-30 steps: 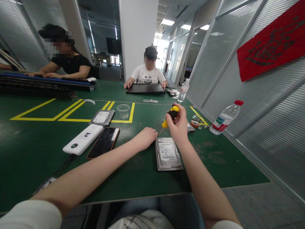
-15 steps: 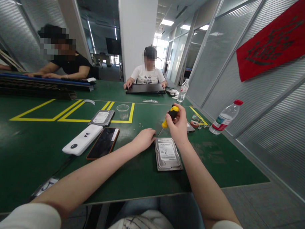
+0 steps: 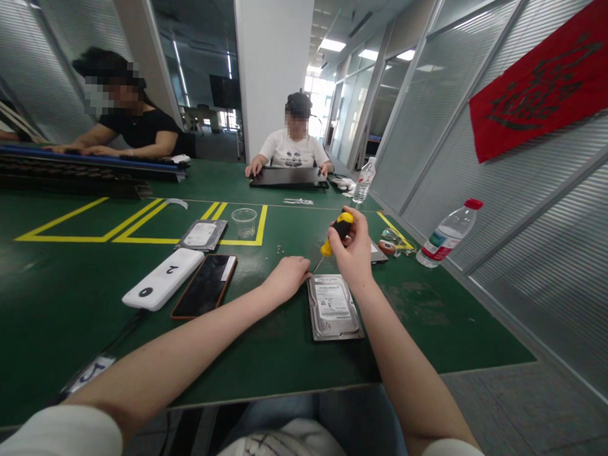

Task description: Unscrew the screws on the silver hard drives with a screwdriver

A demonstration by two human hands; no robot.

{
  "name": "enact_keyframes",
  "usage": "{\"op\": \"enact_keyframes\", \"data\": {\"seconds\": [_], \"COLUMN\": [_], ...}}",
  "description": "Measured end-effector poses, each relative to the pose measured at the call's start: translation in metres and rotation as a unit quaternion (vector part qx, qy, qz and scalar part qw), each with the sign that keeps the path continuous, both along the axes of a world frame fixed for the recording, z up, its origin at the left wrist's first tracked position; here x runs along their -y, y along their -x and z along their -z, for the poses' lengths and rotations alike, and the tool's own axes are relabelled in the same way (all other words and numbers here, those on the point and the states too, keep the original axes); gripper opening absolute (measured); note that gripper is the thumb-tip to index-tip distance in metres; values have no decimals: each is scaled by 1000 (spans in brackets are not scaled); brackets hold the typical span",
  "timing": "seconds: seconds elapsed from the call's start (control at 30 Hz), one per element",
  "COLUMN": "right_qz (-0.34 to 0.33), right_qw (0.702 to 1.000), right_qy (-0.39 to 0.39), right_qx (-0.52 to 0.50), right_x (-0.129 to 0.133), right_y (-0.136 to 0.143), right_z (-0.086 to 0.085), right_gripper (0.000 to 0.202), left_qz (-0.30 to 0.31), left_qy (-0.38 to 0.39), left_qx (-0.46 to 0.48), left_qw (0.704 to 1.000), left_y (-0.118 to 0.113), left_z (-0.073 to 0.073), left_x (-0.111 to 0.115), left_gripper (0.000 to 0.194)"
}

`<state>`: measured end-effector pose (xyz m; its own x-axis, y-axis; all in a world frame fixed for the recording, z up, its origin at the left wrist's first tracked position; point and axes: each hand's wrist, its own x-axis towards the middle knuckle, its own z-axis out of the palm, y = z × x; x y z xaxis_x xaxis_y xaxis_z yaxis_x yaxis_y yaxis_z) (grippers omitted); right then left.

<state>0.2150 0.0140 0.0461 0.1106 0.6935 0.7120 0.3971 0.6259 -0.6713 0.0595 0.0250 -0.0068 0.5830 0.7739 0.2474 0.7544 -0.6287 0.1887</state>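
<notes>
A silver hard drive (image 3: 334, 307) with a white label lies flat on the green table in front of me. My right hand (image 3: 352, 249) is wrapped round the handle of a yellow and black screwdriver (image 3: 342, 227). Its thin shaft slants down to the drive's far left corner, where the tip is partly hidden by fingers. Beside that corner is my left hand (image 3: 291, 278), its fingertips pressed together at the tip. What they pinch, if anything, is too small to make out.
To the left lie a phone (image 3: 205, 288), a white power bank (image 3: 163, 280) and another hard drive (image 3: 203, 234). A clear plastic cup (image 3: 244, 223) stands beyond, near several tiny bits (image 3: 279, 248). A water bottle (image 3: 449, 234) stands right. Two people work across the table.
Hands, screwdriver and hard drive keep nearly the same places. The whole view has shifted very slightly.
</notes>
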Motion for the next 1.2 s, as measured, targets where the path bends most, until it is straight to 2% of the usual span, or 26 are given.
{"op": "enact_keyframes", "data": {"seconds": [0.3,0.6,0.7,0.83,1.0,1.2], "right_qz": [3,-1,6,-6,-9,-7], "right_qw": [1000,1000,1000,1000,1000,999], "right_qy": [1,-3,-2,12,13,21], "right_qx": [-5,-10,-13,-12,7,29], "right_x": [1,0,-1,-4,-5,-6], "right_y": [0,0,-1,1,4,5], "right_z": [-1,0,2,5,7,12], "right_gripper": [46,46,46,48,49,48], "left_qz": [19,2,-17,-31,-28,-6], "left_qy": [-3,-35,-25,9,31,46], "left_qx": [-1,-34,-25,-2,30,79], "left_qw": [1000,999,999,999,999,996], "left_y": [2,-2,4,19,25,22], "left_z": [5,0,-1,-1,6,21], "left_x": [-3,3,2,2,11,13], "left_gripper": [11,19,21,15,22,19]}}
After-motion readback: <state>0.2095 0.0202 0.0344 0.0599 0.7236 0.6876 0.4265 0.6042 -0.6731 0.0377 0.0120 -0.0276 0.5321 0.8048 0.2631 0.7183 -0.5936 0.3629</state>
